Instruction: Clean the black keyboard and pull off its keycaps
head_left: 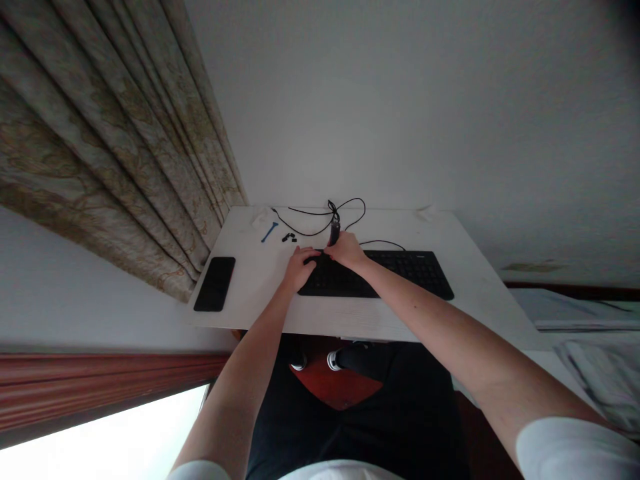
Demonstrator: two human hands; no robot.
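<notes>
A black keyboard lies on a white table. My left hand rests on the keyboard's left end with its fingers curled over the keys. Just to its right, my right hand is closed round a small dark tool that stands upright at the keyboard's far left corner. Several small black keycaps lie loose on the table beyond my left hand. A blue key puller lies to their left.
A black phone lies at the table's left edge, by patterned curtains. A black cable loops along the table's far edge against the white wall. My legs and a red floor show under the table.
</notes>
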